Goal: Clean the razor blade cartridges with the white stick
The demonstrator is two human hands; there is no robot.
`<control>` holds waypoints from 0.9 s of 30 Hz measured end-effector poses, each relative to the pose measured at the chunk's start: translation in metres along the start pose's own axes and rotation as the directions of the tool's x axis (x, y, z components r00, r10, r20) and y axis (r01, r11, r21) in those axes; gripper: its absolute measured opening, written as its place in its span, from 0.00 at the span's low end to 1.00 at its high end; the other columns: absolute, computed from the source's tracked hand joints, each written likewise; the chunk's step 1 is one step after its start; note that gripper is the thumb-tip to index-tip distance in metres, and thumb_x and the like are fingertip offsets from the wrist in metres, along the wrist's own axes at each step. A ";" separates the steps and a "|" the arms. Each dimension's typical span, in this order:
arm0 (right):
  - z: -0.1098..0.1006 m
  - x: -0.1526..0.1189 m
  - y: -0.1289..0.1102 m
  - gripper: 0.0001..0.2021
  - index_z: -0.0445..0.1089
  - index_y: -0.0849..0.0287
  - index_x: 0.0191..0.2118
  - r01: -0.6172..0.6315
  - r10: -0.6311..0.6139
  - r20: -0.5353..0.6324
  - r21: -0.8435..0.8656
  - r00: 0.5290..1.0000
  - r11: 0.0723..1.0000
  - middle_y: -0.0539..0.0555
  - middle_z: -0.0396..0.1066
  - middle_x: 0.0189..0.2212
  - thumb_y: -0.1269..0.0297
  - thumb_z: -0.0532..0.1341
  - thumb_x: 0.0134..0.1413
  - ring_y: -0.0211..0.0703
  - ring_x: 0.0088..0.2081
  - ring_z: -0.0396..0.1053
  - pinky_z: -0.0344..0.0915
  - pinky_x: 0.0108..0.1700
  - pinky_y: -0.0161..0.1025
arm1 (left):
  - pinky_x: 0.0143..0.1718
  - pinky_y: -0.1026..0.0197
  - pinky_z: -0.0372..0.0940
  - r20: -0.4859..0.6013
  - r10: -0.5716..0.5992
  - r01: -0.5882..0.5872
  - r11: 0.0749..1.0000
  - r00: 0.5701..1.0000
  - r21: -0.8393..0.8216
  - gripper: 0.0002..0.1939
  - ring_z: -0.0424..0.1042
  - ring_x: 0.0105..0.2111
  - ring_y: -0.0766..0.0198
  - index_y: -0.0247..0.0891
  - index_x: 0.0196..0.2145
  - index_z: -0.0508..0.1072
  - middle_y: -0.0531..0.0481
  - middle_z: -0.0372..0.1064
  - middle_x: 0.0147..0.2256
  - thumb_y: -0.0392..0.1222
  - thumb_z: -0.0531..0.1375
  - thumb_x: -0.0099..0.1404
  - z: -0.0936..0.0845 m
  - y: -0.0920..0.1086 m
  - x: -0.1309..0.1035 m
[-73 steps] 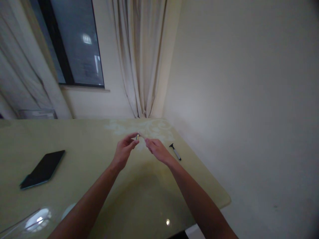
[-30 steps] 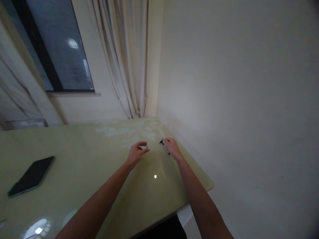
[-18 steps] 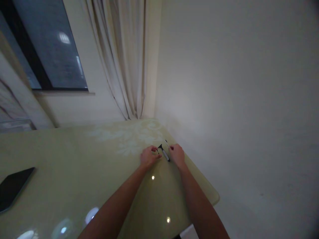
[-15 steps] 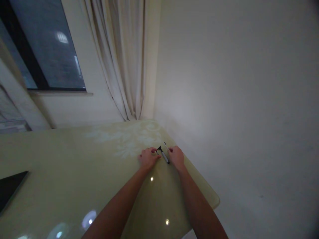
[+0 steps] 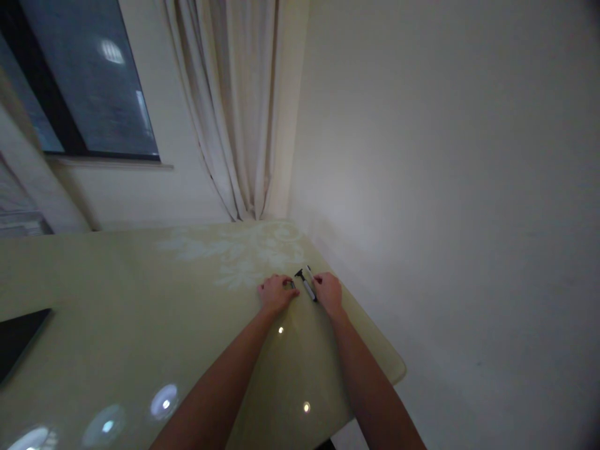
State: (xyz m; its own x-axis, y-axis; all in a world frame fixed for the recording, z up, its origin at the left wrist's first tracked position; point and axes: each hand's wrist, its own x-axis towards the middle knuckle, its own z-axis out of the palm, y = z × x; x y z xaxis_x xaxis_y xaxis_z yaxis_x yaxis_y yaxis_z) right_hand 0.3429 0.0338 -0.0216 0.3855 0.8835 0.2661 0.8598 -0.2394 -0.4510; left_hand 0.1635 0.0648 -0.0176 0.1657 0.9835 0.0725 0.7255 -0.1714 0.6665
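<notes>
A black-and-grey razor [image 5: 307, 287] lies on the table between my hands, its head pointing away from me. My left hand [image 5: 275, 292] rests to the left of it, thumb and fingers closed around a small dark object [image 5: 293, 285] too small to name. On the other side, my right hand [image 5: 328, 292] pinches a slim white stick with a dark tip [image 5: 309, 273]; its kind cannot be made out. The stick slants beside the razor's head, and the hand covers its lower part.
The pale yellow-green glossy table [image 5: 117, 300] meets the wall [image 5: 445, 187] on the right. A dark flat object [image 5: 21, 337] lies at the left edge. Behind the table hang a curtain [image 5: 244, 125] and a window [image 5: 103, 81].
My left hand has drawn slightly left, and its small dark object now sits apart from the razor's head. The white stick has come closer to the razor. The view has shifted slightly.
</notes>
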 end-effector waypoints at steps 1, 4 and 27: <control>0.001 0.000 0.001 0.11 0.86 0.58 0.41 0.006 -0.006 -0.009 0.009 1.000 1.000 0.62 0.84 0.41 0.67 0.64 0.63 0.50 0.41 0.79 0.64 0.39 0.38 | 0.57 0.44 0.60 -0.003 0.002 -0.002 1.000 1.000 -0.007 0.20 0.73 0.55 0.41 0.47 0.49 0.84 0.41 0.81 0.50 0.48 0.74 0.57 0.000 0.000 0.000; 0.001 -0.002 0.002 0.10 0.86 0.57 0.39 0.026 -0.024 -0.042 0.043 0.999 0.999 0.61 0.84 0.40 0.66 0.65 0.61 0.50 0.40 0.78 0.64 0.39 0.38 | 0.57 0.44 0.60 -0.009 0.002 -0.002 1.000 1.000 -0.027 0.19 0.74 0.54 0.41 0.46 0.47 0.84 0.41 0.81 0.49 0.47 0.74 0.57 0.001 0.000 0.002; -0.011 -0.016 -0.002 0.13 0.63 0.55 0.27 -0.064 0.090 -0.362 0.083 0.928 0.994 0.51 0.65 0.25 0.59 0.57 0.64 0.43 0.28 0.56 0.44 0.32 0.40 | 0.31 0.59 0.57 -0.219 0.083 -0.151 0.936 0.972 -0.319 0.25 0.63 0.28 0.59 0.42 0.26 0.65 0.53 0.60 0.24 0.65 0.51 0.68 -0.103 -0.113 -0.101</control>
State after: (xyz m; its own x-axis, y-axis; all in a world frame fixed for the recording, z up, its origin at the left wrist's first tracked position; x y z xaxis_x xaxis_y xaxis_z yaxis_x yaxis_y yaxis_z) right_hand 0.3384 0.0158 -0.0156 0.5563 0.6527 0.5143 0.8026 -0.2615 -0.5361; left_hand -0.0045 -0.0089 -0.0236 0.0750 0.9547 0.2881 0.4408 -0.2909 0.8492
